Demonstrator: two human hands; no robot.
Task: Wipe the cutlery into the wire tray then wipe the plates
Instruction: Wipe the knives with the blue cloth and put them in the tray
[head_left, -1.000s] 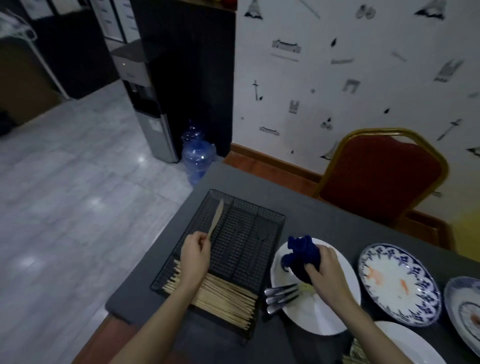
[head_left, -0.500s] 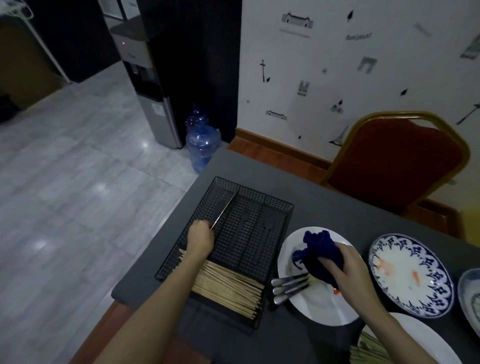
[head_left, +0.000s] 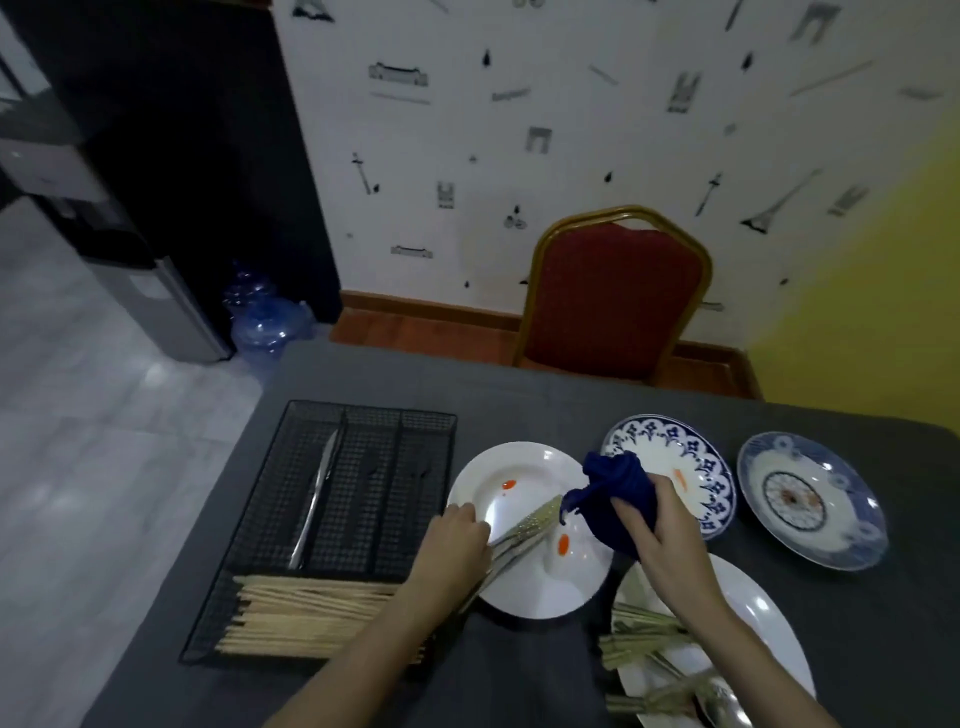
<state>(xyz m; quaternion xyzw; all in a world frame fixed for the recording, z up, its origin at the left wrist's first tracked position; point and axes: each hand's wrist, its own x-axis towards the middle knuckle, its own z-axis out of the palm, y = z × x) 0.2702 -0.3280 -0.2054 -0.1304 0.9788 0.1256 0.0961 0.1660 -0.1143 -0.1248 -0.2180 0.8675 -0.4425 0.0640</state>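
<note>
Grey tabletop (head_left: 519, 395) before us. Our left hand (head_left: 457, 540) fingers grasp silver forks (head_left: 524, 530) on the white plate (head_left: 524, 467). Our right hand (head_left: 660, 530) clutches the bunched dark-blue cloth (head_left: 613, 493).

Navy cloth (head_left: 618, 499); black wire tray (head_left: 291, 436); blue-patterned plate (head_left: 711, 467); red chair (head_left: 613, 296).

1. Bare grey table (head_left: 519, 405) runs across mid-frame, between the chair (head_left: 613, 296) and the dishes; a hand could pass there.
2. The wire tray (head_left: 291, 519) blocks the centre left, with a knife (head_left: 314, 499) in its left slot and chopsticks (head_left: 311, 613) across its near end.
3. Four plates crowd the centre and right, touching or overlapping: white plate (head_left: 519, 478), patterned plate (head_left: 696, 467), blue bowl-plate (head_left: 810, 499), near plate (head_left: 769, 623).
4. Bare cloth lies at lower centre, between the forearms.
</note>
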